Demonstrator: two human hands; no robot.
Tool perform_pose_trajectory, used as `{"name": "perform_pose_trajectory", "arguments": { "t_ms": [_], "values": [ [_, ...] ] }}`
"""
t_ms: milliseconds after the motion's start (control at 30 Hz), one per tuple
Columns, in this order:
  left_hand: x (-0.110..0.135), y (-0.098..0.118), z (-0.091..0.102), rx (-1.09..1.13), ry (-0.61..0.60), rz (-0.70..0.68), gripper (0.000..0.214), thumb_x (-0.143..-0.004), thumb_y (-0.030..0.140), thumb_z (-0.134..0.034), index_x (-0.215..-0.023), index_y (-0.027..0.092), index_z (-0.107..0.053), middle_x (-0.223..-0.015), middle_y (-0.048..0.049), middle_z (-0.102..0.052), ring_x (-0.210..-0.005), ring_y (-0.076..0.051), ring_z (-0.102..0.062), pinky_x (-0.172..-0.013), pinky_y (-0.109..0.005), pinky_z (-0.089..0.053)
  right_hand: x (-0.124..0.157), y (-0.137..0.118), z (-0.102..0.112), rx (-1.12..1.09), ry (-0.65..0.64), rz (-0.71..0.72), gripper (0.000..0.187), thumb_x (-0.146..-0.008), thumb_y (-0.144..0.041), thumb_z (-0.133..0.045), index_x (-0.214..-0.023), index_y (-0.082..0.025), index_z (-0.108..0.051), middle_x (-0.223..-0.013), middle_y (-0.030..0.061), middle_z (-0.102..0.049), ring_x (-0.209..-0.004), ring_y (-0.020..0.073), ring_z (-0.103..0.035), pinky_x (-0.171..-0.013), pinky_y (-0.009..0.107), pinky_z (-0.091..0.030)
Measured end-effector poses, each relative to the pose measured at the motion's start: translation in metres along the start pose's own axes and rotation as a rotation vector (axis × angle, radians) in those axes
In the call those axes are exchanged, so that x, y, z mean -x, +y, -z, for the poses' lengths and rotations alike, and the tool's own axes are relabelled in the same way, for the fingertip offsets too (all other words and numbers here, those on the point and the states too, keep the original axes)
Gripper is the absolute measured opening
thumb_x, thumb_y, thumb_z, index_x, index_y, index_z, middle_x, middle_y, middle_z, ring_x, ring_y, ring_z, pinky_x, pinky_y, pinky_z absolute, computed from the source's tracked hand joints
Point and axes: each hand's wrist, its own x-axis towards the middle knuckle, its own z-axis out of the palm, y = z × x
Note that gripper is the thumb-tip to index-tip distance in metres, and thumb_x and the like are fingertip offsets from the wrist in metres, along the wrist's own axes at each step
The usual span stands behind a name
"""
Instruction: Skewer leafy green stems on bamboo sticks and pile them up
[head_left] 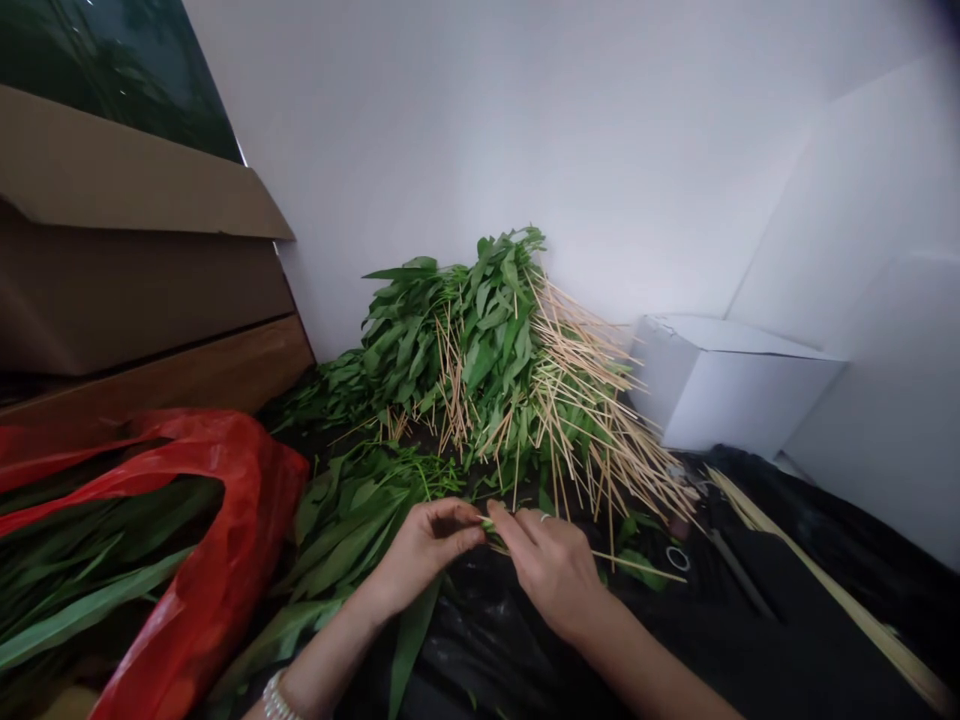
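Thin wooden skewer (630,563) pinched by right hand (553,565); left hand (424,548) pinches small folded green leaf (488,524); skewered-leaf pile (510,370) behind; red plastic bag (217,560) left.

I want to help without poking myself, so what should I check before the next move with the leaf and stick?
1. Left hand pinches the folded leaf: ok.
2. Right hand grips the stick: ok.
3. The stick's tip meets the folded leaf: cannot tell, the hands hide it.
4. Loose leaves lie right beside the Left hand: ok.
5. Pile of sticks with leaves sits behind, apart from both hands: ok.
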Motion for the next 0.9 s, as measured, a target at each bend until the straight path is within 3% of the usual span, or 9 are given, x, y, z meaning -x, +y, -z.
{"name": "perform_pose_trajectory", "arguments": {
  "t_ms": [200, 400, 600, 900],
  "values": [
    [-0.002, 0.002, 0.006, 0.106, 0.162, 0.037, 0.018, -0.068, 0.027, -0.077, -0.08, 0.016, -0.068, -0.07, 0.0004, -0.068, -0.061, -0.009, -0.058, -0.063, -0.019, -0.044, -0.008, -0.002, 0.01, -0.057, -0.033, -0.136, 0.033, -0.093, -0.014, -0.035, -0.122, -0.011, -0.05, -0.08, 0.0056, -0.06, -0.074, 0.0171, -0.054, -0.066, 0.028, -0.037],
    [0.001, 0.004, 0.005, 0.272, 0.155, 0.101, 0.023, -0.066, 0.025, -0.079, -0.082, 0.015, -0.067, -0.079, -0.0046, -0.072, -0.065, -0.011, -0.063, -0.062, -0.019, -0.045, -0.005, -0.003, 0.006, -0.048, 0.009, -0.078, 0.032, -0.092, -0.008, -0.032, -0.116, -0.01, -0.054, -0.082, 0.0065, -0.06, -0.076, 0.0182, -0.053, -0.068, 0.03, -0.038],
    [0.004, 0.005, 0.004, 0.334, 0.127, 0.109, 0.025, -0.068, 0.025, -0.078, -0.089, 0.014, -0.07, -0.083, -0.0074, -0.073, -0.067, -0.011, -0.065, -0.062, -0.019, -0.044, 0.001, -0.003, 0.0, 0.078, 0.041, -0.009, 0.042, -0.089, -0.005, -0.035, -0.127, -0.014, -0.051, -0.067, -0.0005, -0.054, -0.051, 0.0121, -0.045, -0.053, 0.03, -0.03],
    [0.005, 0.002, 0.006, 0.387, 0.115, 0.113, 0.022, -0.07, 0.023, -0.077, -0.089, 0.013, -0.071, -0.083, -0.0067, -0.072, -0.07, -0.011, -0.065, -0.064, -0.019, -0.044, 0.002, -0.009, 0.001, 0.034, 0.029, -0.006, 0.04, -0.088, -0.007, -0.036, -0.124, -0.011, -0.053, -0.071, 0.0023, -0.055, -0.058, 0.013, -0.049, -0.057, 0.029, -0.032]
  ]
}}
